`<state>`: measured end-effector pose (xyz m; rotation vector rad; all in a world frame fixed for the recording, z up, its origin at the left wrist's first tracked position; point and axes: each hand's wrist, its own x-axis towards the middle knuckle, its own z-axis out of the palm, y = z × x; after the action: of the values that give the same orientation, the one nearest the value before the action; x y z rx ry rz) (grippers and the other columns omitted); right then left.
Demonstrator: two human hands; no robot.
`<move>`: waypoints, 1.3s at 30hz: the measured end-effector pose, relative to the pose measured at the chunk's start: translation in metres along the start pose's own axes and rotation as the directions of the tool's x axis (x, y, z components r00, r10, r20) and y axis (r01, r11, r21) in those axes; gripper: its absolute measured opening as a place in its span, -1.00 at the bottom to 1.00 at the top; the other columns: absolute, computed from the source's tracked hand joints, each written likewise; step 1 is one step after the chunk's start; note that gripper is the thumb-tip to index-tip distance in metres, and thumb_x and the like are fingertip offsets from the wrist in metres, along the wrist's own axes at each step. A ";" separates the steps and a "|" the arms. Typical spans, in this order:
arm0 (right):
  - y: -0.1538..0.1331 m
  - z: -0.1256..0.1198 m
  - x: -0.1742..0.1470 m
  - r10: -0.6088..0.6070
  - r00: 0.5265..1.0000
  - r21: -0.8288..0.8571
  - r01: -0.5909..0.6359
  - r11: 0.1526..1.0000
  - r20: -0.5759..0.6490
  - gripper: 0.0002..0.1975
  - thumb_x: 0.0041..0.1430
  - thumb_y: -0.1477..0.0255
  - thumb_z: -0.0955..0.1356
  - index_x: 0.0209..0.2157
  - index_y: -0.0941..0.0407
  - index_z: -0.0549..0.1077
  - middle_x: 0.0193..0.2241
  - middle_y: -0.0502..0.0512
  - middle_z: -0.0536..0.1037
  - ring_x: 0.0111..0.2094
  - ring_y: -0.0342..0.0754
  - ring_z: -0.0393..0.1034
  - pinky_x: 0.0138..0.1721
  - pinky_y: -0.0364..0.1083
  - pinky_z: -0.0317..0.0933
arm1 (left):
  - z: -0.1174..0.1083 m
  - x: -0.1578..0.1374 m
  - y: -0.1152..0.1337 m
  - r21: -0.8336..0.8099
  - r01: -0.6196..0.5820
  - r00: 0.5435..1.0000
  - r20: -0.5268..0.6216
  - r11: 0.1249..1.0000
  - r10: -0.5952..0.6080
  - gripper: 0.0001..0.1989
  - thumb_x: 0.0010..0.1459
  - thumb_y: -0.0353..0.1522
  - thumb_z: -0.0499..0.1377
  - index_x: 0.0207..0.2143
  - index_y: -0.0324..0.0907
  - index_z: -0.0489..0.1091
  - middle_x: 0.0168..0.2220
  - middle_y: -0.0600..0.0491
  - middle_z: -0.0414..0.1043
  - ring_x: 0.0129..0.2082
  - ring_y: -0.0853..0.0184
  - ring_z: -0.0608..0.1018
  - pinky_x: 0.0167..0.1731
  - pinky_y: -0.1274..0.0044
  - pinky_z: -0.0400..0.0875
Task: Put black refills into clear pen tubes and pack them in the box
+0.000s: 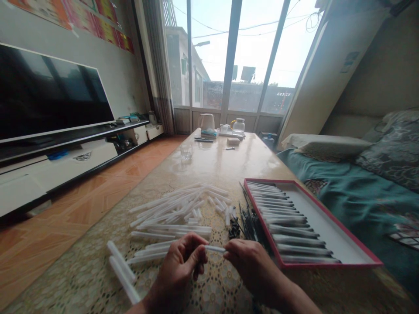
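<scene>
1. Between your hands, just above the table (216, 170), is a slim white tube (215, 249).
2. Your left hand (183, 261) pinches one end; your right hand (248, 260) grips the other.
3. Beyond your left hand lie loose tubes (190, 229).
4. Near your right are black pieces (234, 230), black sticks (250, 224) and a red-rimmed box (330, 222) holding lined-up tubes (296, 240).
</scene>
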<state>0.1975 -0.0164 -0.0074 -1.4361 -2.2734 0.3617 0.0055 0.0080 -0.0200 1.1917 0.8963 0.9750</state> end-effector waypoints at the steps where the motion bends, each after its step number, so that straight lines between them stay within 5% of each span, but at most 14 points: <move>1: -0.001 -0.002 0.000 0.018 1.000 0.063 -0.019 0.998 0.011 -0.77 0.23 0.45 0.21 -0.48 0.14 0.37 -0.57 -0.06 0.41 -0.54 -0.21 0.25 -0.51 -0.23 0.00 | 0.001 -0.002 0.002 0.018 -0.017 1.000 -0.009 1.000 0.017 -0.81 0.02 -0.25 0.20 -0.42 -0.21 0.38 -0.62 0.16 0.31 -0.67 0.49 0.32 -0.66 0.63 0.19; 7: -0.003 -0.017 -0.001 0.050 0.994 0.352 -0.081 0.932 0.096 -0.73 0.21 0.40 0.23 -0.47 0.16 0.48 -0.67 -0.12 0.24 -0.60 -0.25 0.12 -0.55 -0.25 -0.02 | 0.004 -0.011 0.005 0.090 -0.051 0.998 -0.027 0.995 0.054 -0.82 0.02 -0.24 0.20 -0.41 -0.18 0.40 -0.63 0.15 0.30 -0.66 0.47 0.32 -0.66 0.63 0.20; 13: 0.005 -0.022 0.000 0.032 0.988 0.370 -0.086 0.925 0.150 -0.75 0.22 0.37 0.21 -0.44 0.17 0.43 -0.66 -0.14 0.17 -0.60 -0.26 0.03 -0.60 -0.26 -0.08 | 0.004 -0.001 0.000 0.023 -0.033 0.999 0.023 0.999 0.032 -0.80 0.00 -0.26 0.22 -0.34 -0.19 0.43 -0.62 0.14 0.35 -0.64 0.44 0.40 -0.62 0.59 0.31; 16: 0.014 -0.034 -0.001 0.069 0.993 0.283 -0.093 0.955 0.093 -0.81 0.23 0.40 0.18 -0.29 0.12 0.38 -0.65 -0.14 0.26 -0.62 -0.24 0.11 -0.59 -0.26 -0.02 | 0.002 0.005 -0.002 -0.004 -0.051 0.999 -0.017 0.999 0.051 -0.60 -0.02 -0.24 0.23 -0.11 -0.17 0.36 -0.54 0.10 0.43 -0.61 0.38 0.45 -0.63 0.55 0.36; 19: 0.035 -0.056 -0.004 0.168 0.981 0.051 -0.164 0.985 -0.099 -0.81 0.24 0.38 0.15 -0.23 0.09 0.34 -0.59 -0.07 0.38 -0.57 -0.16 0.26 -0.51 -0.20 0.06 | -0.003 0.006 -0.001 0.000 -0.074 0.992 -0.105 0.997 0.074 -0.59 -0.02 -0.21 0.22 -0.12 -0.19 0.35 -0.53 0.09 0.44 -0.63 0.38 0.45 -0.68 0.56 0.35; 24: 0.089 -0.088 -0.011 0.244 0.865 -0.256 -0.381 0.889 -0.439 -0.81 0.20 0.39 0.19 -0.17 0.09 0.33 -0.37 0.11 0.53 -0.34 -0.01 0.43 -0.35 -0.12 0.10 | -0.004 0.005 0.004 0.005 -0.087 0.967 -0.239 0.996 0.085 -0.66 -0.04 -0.17 0.22 -0.24 -0.18 0.39 -0.62 0.14 0.40 -0.71 0.43 0.40 -0.76 0.62 0.27; 30: 0.127 -0.090 -0.007 0.305 0.851 -0.423 -0.487 0.764 -0.428 -0.88 0.15 0.46 0.25 -0.31 0.07 0.42 -0.28 0.10 0.52 -0.24 -0.01 0.40 -0.27 -0.09 0.03 | -0.004 0.006 0.008 -0.031 -0.090 0.946 -0.315 0.995 0.076 -0.67 -0.08 -0.17 0.24 -0.30 -0.17 0.38 -0.65 0.18 0.38 -0.74 0.45 0.38 -0.79 0.64 0.25; 39: 0.148 -0.076 0.007 0.345 0.862 -0.420 -0.488 0.765 -0.372 -0.86 0.13 0.52 0.26 -0.35 0.08 0.44 -0.36 0.08 0.50 -0.25 -0.03 0.37 -0.33 -0.11 -0.02 | -0.011 0.009 0.010 -0.054 -0.100 0.927 -0.367 0.994 0.073 -0.69 -0.07 -0.19 0.23 -0.30 -0.18 0.35 -0.66 0.20 0.39 -0.74 0.48 0.35 -0.79 0.67 0.21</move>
<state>0.3491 0.0529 -0.0032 -2.1212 -1.8690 -0.3304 -0.0030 0.0210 -0.0124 1.0111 1.0971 1.3188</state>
